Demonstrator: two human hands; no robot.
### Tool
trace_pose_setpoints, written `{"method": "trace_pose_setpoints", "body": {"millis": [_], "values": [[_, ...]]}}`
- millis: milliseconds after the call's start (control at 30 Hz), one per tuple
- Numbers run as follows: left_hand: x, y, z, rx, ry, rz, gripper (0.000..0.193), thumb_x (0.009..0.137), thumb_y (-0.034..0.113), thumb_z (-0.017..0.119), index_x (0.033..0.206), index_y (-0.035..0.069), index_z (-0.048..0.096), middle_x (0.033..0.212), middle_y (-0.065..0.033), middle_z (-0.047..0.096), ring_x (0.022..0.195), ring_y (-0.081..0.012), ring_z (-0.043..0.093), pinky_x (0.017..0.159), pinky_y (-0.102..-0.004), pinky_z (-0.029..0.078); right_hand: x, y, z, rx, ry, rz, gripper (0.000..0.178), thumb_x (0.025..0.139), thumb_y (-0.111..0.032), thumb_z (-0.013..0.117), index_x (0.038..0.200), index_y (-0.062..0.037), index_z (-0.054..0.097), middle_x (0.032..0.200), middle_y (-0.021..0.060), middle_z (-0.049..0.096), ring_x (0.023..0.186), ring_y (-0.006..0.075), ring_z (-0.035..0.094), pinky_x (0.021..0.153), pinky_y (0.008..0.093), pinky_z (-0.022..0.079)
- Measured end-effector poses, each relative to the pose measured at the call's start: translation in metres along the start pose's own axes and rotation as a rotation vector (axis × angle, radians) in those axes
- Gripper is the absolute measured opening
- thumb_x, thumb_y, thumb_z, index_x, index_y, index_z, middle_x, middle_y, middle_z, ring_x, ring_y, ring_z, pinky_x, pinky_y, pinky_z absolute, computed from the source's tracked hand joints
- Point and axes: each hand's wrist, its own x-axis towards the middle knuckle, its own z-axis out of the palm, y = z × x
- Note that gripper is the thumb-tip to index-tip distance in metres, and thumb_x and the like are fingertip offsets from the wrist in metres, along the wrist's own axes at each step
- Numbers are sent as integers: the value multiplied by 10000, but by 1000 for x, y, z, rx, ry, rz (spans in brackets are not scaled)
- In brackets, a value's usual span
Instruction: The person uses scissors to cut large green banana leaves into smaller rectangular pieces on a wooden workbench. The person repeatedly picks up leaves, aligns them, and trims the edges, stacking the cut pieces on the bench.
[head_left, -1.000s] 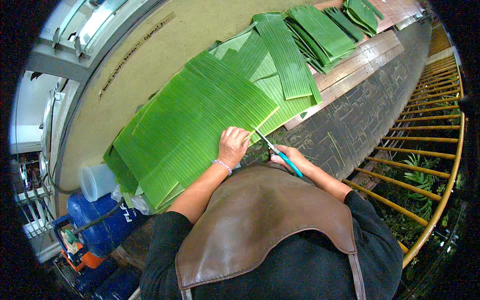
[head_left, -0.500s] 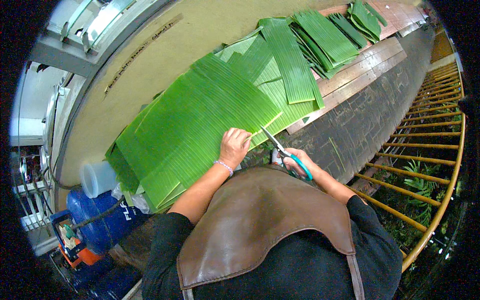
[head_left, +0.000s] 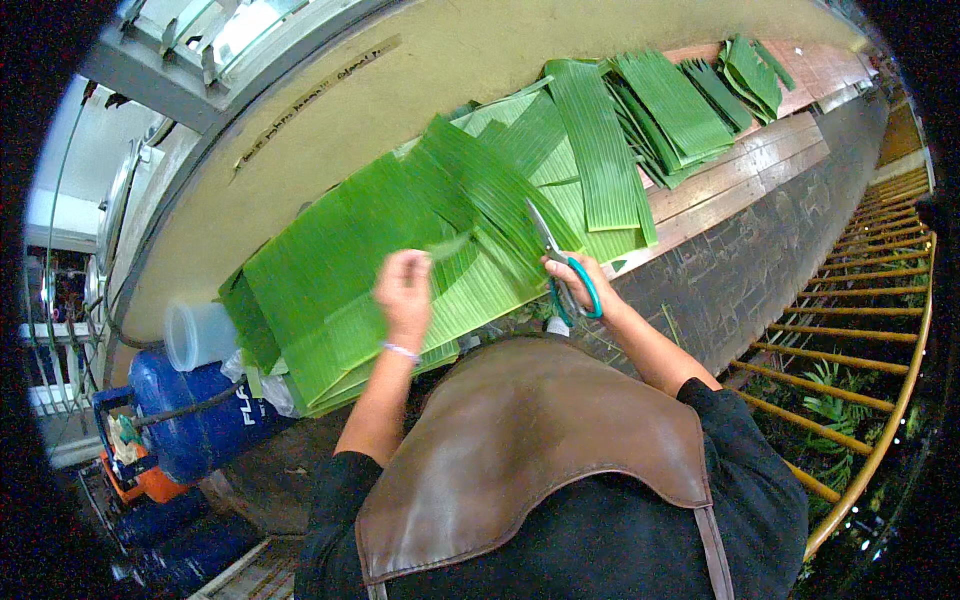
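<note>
The right hand (head_left: 603,287) is holding teal-handled metal scissors (head_left: 552,247); the left hand (head_left: 404,288) is apparently pinching a blurred pale-green strip (head_left: 450,246) above broad green leaves (head_left: 335,245) on the brown wooden worktop (head_left: 738,182). Tautness is favouring clean cuts.

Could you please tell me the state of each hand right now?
Left hand: closed, apparently pinching a banana leaf, though blurred.
Right hand: closed, holding teal-handled scissors.

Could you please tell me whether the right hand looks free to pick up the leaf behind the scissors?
Probably not: though the leaf lies close, the right hand holds the scissors.
</note>
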Motion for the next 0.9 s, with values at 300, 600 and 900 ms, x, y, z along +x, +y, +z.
{"method": "trace_pose_setpoints", "body": {"millis": [300, 600, 900], "values": [[60, 0, -266, -68, 948, -67, 182, 878, 114, 622, 1016, 13, 558, 941, -66, 599, 858, -160, 547, 813, -296, 455, 13, 8, -60, 27, 214, -117, 329, 846, -242, 676, 1042, 17, 631, 896, 47, 641, 841, 122, 587, 746, 264, 466], [29, 81, -211, 474, 855, 188, 128, 896, 80, 601, 972, -13, 555, 933, -75, 575, 858, -161, 545, 778, -304, 486, 48, 30, -112, 362, 361, -100, 435, 884, -384, 605, 1113, -15, 591, 917, 74, 580, 803, 190, 589, 710, 358, 541], [-9, 24, 28, 273, -50, 262, 102, 759, 7, 640, 855, 31, 616, 858, -123, 621, 836, -300, 587, 763, -386, 483, 70, 37, -123, 582, 293, 73, 465, 866, -466, 591, 1077, -55, 539, 809, 109, 551, 758, 247, 612, 693, 384, 549]]}}
